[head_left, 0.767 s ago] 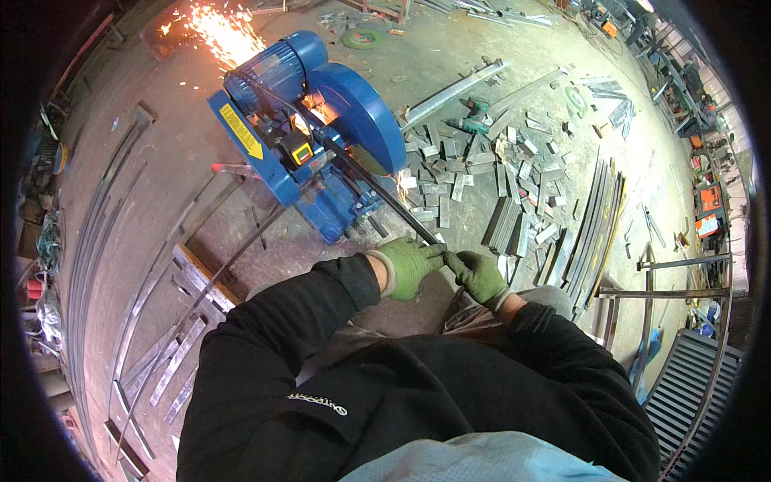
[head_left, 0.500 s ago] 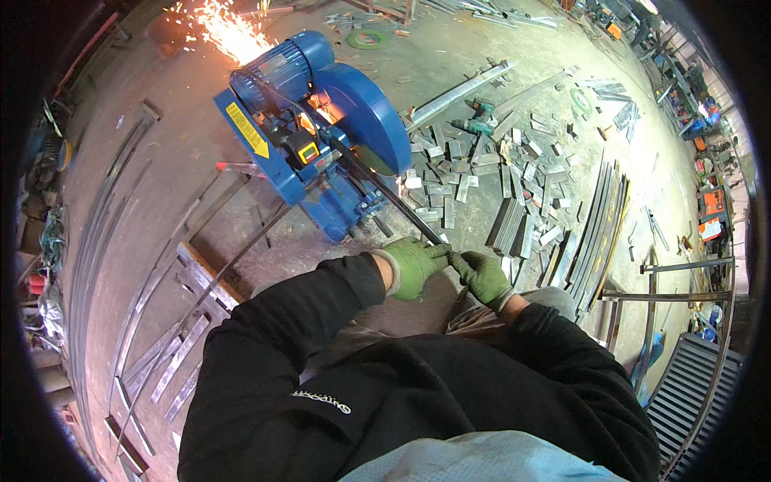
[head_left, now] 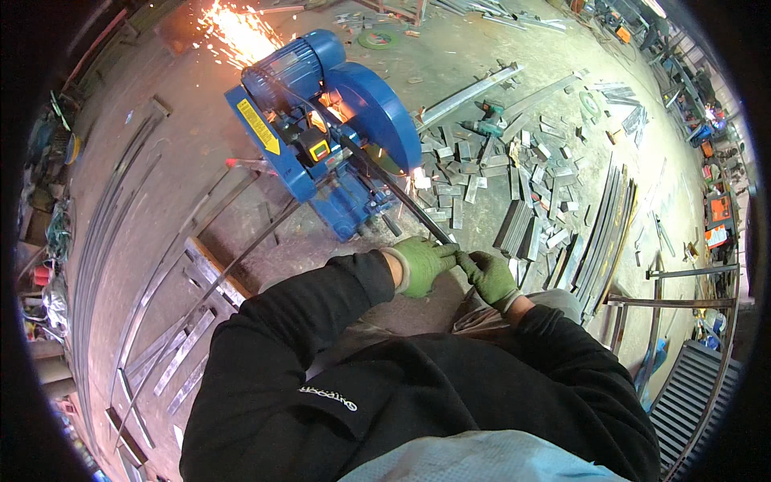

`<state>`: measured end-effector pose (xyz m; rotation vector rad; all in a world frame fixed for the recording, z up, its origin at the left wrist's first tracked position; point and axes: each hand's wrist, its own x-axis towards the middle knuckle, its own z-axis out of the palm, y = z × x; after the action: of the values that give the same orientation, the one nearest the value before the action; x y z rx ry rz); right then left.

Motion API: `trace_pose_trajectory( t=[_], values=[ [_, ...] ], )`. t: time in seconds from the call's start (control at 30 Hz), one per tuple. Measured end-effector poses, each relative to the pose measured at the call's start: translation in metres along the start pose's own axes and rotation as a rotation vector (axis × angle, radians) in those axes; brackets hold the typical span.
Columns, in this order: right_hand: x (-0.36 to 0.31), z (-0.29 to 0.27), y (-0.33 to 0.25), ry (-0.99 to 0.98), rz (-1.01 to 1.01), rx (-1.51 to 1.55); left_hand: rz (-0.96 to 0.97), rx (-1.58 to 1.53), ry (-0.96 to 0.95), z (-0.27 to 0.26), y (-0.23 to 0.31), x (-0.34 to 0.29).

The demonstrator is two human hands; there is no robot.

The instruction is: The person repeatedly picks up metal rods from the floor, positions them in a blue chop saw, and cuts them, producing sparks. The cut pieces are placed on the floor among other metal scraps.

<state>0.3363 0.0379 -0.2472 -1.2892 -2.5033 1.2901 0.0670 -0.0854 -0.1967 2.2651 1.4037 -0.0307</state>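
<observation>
Both my hands wear green work gloves and meet at the near end of a dark handle bar (head_left: 405, 202). My left hand (head_left: 422, 267) is closed on its tip from the left, and my right hand (head_left: 489, 279) closes on it from the right. The bar runs up to a blue abrasive cut-off saw (head_left: 291, 173) with a ribbed motor (head_left: 293, 68) and a round wheel guard (head_left: 377, 120). Orange sparks (head_left: 237, 36) fly from its far side, and a glow shows beside the guard. The wheel's contact point is hidden. A long steel bar (head_left: 249, 249) reaches the saw from the lower left.
Cut metal pieces (head_left: 474, 173) lie heaped right of the saw, with a green drill (head_left: 482, 126) at their far side. Long steel bars (head_left: 601, 233) lie stacked farther right. More long strips (head_left: 100, 233) stretch along the left floor. A metal frame (head_left: 675, 303) stands at right.
The whole view has shifted slightly, so the saw sits a little more to the right. A bright spark spot now shows at the guard's near edge. My hands keep their hold.
</observation>
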Motion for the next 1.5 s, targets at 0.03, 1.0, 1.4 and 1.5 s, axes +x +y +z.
trace_pose_trajectory(
  t=[0.03,1.0,1.4,1.5],
  values=[
    [-0.001,-0.001,-0.001,-0.004,0.003,0.016,0.002,0.002,0.001,-0.001,0.001,0.0],
    [0.002,0.002,0.001,-0.025,0.001,-0.018,-0.061,0.012,-0.177,-0.003,0.003,0.008],
    [0.002,-0.001,-0.003,-0.058,0.067,-0.039,-0.03,-0.002,-0.075,0.006,0.0,0.006],
    [0.001,-0.001,-0.003,-0.062,0.055,-0.054,-0.034,-0.015,-0.082,0.003,0.002,0.005]
  ],
)
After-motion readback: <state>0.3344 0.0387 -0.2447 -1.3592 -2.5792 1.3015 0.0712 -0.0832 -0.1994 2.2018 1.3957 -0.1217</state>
